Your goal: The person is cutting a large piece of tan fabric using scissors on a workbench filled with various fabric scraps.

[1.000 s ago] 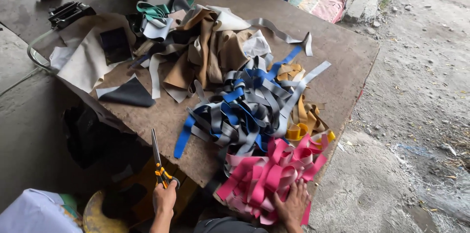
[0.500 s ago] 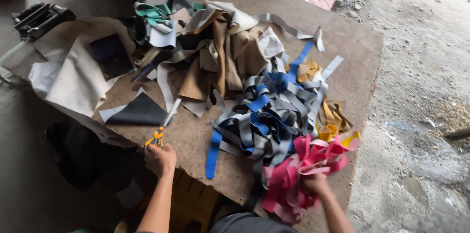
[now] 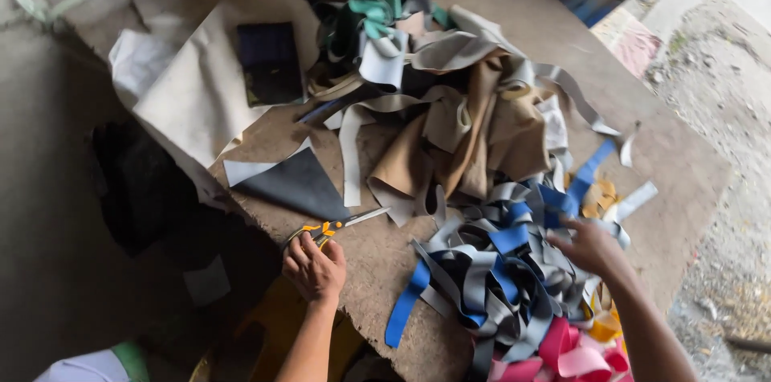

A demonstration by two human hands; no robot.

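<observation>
left hand (image 3: pixel 315 268) gripping scissors (image 3: pixel 333 229), right hand (image 3: pixel 590 245) touching strips (image 3: pixel 498 269)

No packages, labels, signs or screens can be made out in this view. Closest candidate: dark flat rectangle (image 3: pixel 270 63) lying on the pale sheet (image 3: pixel 193 101) at the far left of the tabletop (image 3: pixel 675 165), navy-black with a thin lighter edge; too blurred to tell if it is a screen, a booklet or a swatch. Nothing printed shows on it. Pinkish patterned patch (image 3: pixel 638 44) on the ground beyond the far right corner is too blurred to tell if it is a bag or cloth.
</observation>
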